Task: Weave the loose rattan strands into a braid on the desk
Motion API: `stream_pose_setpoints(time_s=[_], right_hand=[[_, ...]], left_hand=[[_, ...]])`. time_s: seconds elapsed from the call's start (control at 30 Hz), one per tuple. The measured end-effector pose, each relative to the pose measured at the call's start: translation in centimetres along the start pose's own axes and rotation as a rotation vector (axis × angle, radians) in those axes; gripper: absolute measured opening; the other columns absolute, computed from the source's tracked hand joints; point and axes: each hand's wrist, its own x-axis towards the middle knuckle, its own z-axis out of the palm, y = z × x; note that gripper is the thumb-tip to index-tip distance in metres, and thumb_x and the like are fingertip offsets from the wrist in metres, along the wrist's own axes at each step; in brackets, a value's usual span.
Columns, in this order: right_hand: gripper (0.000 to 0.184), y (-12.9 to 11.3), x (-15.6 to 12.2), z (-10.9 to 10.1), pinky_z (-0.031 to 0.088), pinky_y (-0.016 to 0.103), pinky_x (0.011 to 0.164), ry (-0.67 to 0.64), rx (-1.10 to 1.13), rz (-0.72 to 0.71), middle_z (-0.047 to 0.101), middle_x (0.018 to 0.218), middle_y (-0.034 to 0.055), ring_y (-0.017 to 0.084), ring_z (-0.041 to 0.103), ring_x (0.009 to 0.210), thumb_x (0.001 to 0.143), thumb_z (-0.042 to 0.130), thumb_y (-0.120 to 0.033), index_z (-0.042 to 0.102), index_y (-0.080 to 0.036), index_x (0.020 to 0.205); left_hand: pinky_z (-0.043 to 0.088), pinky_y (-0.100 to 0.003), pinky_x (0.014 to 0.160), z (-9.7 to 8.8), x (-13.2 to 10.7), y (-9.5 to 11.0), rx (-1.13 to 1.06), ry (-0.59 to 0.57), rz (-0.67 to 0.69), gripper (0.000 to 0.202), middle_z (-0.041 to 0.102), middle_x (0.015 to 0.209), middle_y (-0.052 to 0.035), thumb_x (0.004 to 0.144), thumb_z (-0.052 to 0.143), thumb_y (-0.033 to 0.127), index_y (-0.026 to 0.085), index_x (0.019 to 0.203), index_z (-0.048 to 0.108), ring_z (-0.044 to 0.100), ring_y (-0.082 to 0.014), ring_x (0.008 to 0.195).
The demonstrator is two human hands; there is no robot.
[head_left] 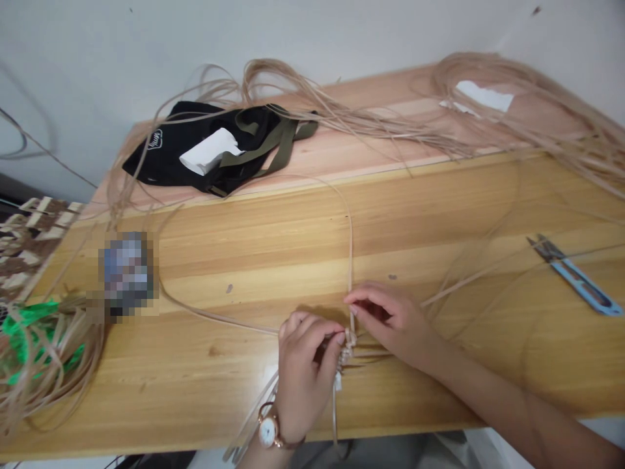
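Near the table's front edge lies a small woven piece [347,348] of tan cane strips, partly covered by my fingers. My left hand [307,365], with a watch on its wrist, pinches the piece at its upper left. Just above and to the right, my right hand [383,316] pinches an upright cane strip [350,260] between thumb and forefinger. This strip rises from the weave and bends back over the table. Other strips run out from the piece to the left, the right and below; some pass under my left hand.
Blue-handled thread snips [581,280] lie at the right. A black bag [170,150] with a white paper roll [209,151] sits at the back. Bundles of cane strips [312,98] stretch along the wall, and another coil [53,371] with green wrapping rests at the left.
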Motion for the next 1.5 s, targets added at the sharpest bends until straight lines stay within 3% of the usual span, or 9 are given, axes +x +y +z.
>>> stream_pose_setpoints(time_s=[0.23, 0.5, 0.67, 0.77, 0.83, 1.0, 1.1, 1.33, 1.5], right_hand=[[0.016, -0.4, -0.8, -0.8, 0.04, 0.025, 0.073, 0.016, -0.088, -0.097, 0.056, 0.084, 0.004, 0.012, 0.05, 0.081, 0.083, 0.042, -0.017, 0.056, -0.017, 0.09], [0.017, -1.5, -2.8, 0.1, 0.043, 0.026, 0.07, -0.035, -0.136, 0.027, 0.058, 0.085, 0.0038, 0.014, 0.053, 0.08, 0.08, 0.045, -0.02, 0.056, -0.02, 0.093], [0.021, -1.6, -2.4, 1.4, 0.045, 0.026, 0.07, -0.016, -0.043, 0.097, 0.061, 0.088, 0.003, 0.015, 0.055, 0.079, 0.078, 0.048, -0.019, 0.058, -0.022, 0.096], [0.019, -1.5, -2.0, 1.6, 0.047, 0.023, 0.067, 0.034, 0.12, 0.228, 0.062, 0.086, 0.0019, 0.012, 0.057, 0.075, 0.077, 0.05, -0.02, 0.06, -0.022, 0.093], [0.019, -1.4, -1.8, 1.5, 0.048, 0.022, 0.066, 0.064, 0.241, 0.305, 0.062, 0.084, 0.0015, 0.011, 0.058, 0.072, 0.077, 0.051, -0.022, 0.06, -0.021, 0.093], [0.021, -1.0, -1.1, 1.2, 0.049, 0.023, 0.068, 0.108, 0.378, 0.305, 0.061, 0.081, 0.0023, 0.011, 0.058, 0.073, 0.075, 0.053, -0.027, 0.058, -0.019, 0.094], [0.021, -1.0, -0.7, 1.1, 0.049, 0.022, 0.07, 0.154, 0.386, 0.244, 0.061, 0.084, 0.0029, 0.011, 0.058, 0.077, 0.075, 0.054, -0.024, 0.057, -0.019, 0.095], [0.022, -1.7, 0.3, 0.1, 0.049, 0.023, 0.068, 0.236, 0.345, 0.177, 0.061, 0.084, 0.0038, 0.012, 0.058, 0.076, 0.074, 0.056, -0.024, 0.055, -0.018, 0.095], [0.021, -1.9, 1.1, -0.6, 0.048, 0.024, 0.071, 0.203, 0.393, 0.19, 0.063, 0.088, 0.0045, 0.014, 0.059, 0.08, 0.074, 0.054, -0.023, 0.055, -0.018, 0.095]], left_hand=[[0.037, -0.033, 0.07, 0.1, -0.1, -0.3, -0.007, 0.028, 0.005, 0.013, 0.061, 0.079, -0.003, 0.078, 0.047, 0.016, 0.021, 0.082, 0.059, 0.049, -0.0178, 0.079], [0.038, -0.035, 0.071, 0.3, -0.1, -0.4, -0.037, 0.055, 0.024, 0.015, 0.06, 0.082, -0.0051, 0.079, 0.046, 0.015, 0.021, 0.086, 0.058, 0.05, -0.0189, 0.08], [0.039, -0.037, 0.079, 0.3, -0.7, -0.5, 0.011, 0.211, 0.068, 0.026, 0.056, 0.095, -0.0073, 0.075, 0.048, 0.011, 0.021, 0.099, 0.051, 0.048, -0.0207, 0.092], [0.037, -0.038, 0.08, -0.2, -1.4, -0.4, 0.146, 0.363, 0.183, 0.032, 0.054, 0.095, -0.0073, 0.072, 0.049, 0.006, 0.021, 0.1, 0.05, 0.049, -0.0212, 0.093], [0.038, -0.038, 0.079, -0.5, -1.7, -0.3, 0.224, 0.378, 0.255, 0.032, 0.056, 0.092, -0.0065, 0.071, 0.048, 0.005, 0.02, 0.098, 0.05, 0.05, -0.0208, 0.089], [0.037, -0.041, 0.08, -1.1, -0.2, 0.9, 0.377, 0.102, 0.16, 0.025, 0.058, 0.097, -0.0092, 0.076, 0.048, 0.016, 0.017, 0.101, 0.052, 0.05, -0.024, 0.091], [0.038, -0.041, 0.077, -1.6, 1.5, 1.8, 0.31, -0.072, 0.09, 0.02, 0.06, 0.091, -0.0068, 0.081, 0.043, 0.021, 0.019, 0.097, 0.054, 0.051, -0.0229, 0.085], [0.041, -0.03, 0.073, -2.7, 4.7, 2.0, -0.255, -0.215, -0.04, 0.026, 0.062, 0.086, -0.0045, 0.085, 0.035, 0.027, 0.02, 0.092, 0.059, 0.054, -0.0171, 0.08], [0.042, -0.023, 0.061, -2.6, 6.3, 0.6, -0.677, -0.346, -0.166, 0.028, 0.058, 0.071, -0.0025, 0.074, 0.055, 0.027, 0.014, 0.099, 0.055, 0.053, -0.0127, 0.067]])
